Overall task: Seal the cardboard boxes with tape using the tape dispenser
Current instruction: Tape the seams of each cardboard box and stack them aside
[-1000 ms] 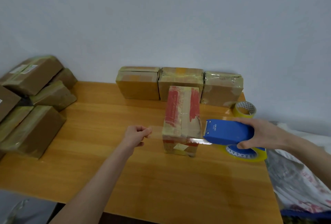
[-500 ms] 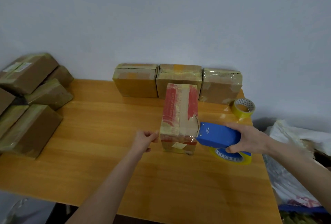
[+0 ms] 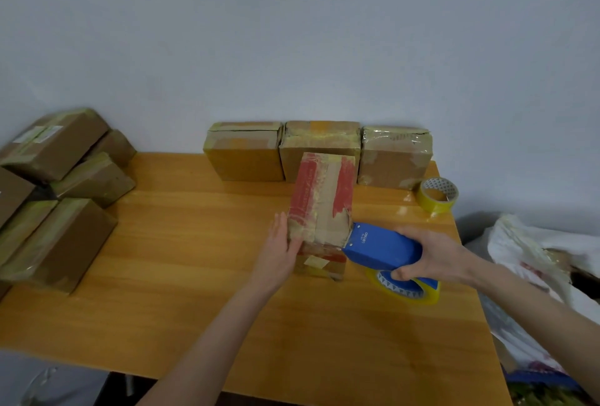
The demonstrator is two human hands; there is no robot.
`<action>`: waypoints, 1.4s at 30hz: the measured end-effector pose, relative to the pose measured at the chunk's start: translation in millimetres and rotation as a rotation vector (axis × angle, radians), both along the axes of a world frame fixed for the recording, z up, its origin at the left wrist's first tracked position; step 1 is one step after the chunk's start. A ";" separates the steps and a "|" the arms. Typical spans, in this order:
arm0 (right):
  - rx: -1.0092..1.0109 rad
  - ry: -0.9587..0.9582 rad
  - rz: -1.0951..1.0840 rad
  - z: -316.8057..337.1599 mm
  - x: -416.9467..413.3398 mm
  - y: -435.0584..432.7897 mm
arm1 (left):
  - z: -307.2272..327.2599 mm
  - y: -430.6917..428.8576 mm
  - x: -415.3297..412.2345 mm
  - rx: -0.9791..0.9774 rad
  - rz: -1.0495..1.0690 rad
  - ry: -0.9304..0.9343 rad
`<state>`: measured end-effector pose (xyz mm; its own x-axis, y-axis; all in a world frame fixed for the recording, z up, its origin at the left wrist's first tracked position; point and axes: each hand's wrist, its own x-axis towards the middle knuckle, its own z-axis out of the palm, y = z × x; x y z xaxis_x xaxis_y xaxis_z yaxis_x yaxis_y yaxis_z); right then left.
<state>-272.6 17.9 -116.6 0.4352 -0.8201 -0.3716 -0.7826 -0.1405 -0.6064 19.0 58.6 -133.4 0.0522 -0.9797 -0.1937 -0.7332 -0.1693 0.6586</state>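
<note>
Cardboard box stands on the table, near the centre and toward the far edge, with its long axis pointing away from the person. Its top face carries red tape strips along both long sides and yellowish tape over the middle seam. A small label sits on the near face. The far end reaches the middle box of the back row; whether the two touch cannot be told.

Left hand rests flat against the left side of the box at its near corner. Its fingers are straight and pressed together, pointing away from the person, and hold nothing.

Right hand grips the tape dispenser. Its fingers curl over the far side of the blue housing, and the thumb closes on the near side. The front edge of the dispenser touches the near right top corner of the box. The loaded tape roll, clear and yellowish, hangs below the housing.

The back row consists of three taped boxes side by side against the wall. A spare tape roll stands just beside the rightmost of them. A stack of taped boxes occupies the left end of the table. White plastic bags lie beyond its right edge.
</note>
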 end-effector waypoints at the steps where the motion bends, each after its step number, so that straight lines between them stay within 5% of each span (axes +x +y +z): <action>1: -0.004 0.001 0.003 -0.5 -1.4 -0.2 | 0.4 0.5 -3.9 -0.080 -0.079 -0.174; 3: -0.020 0.018 0.017 0.4 -3.8 -0.4 | 3.1 0.4 -19.2 -0.221 -0.279 -0.380; 7: -0.044 0.007 0.014 -0.6 -10.2 0.3 | -12.8 1.6 -36.5 -0.236 -0.547 -0.499; 14: -0.054 -0.081 0.020 -0.1 -37.7 1.8 | -28.7 -4.7 -28.9 -0.254 -0.569 -0.589; 29: 0.066 0.295 0.156 -7.0 -8.7 -9.9 | -28.9 -4.2 -29.6 -0.274 -0.541 -0.528; 36: 0.158 0.161 0.155 -8.2 5.5 -31.0 | -27.8 -5.5 -27.9 -0.246 -0.544 -0.538; 40: 0.116 0.319 0.218 -24.1 1.8 -20.2 | -28.1 -3.3 -27.9 -0.220 -0.570 -0.539; 42: 0.146 0.196 0.071 -29.3 -14.1 -18.7 | -25.8 -7.4 -27.5 -0.235 -0.558 -0.532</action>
<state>-286.7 -0.8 -145.9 0.3975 -0.7215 -0.5669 -0.8785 -0.1208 -0.4622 -8.5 51.2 -159.2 -0.4296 -0.9006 -0.0657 -0.8942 0.4142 0.1698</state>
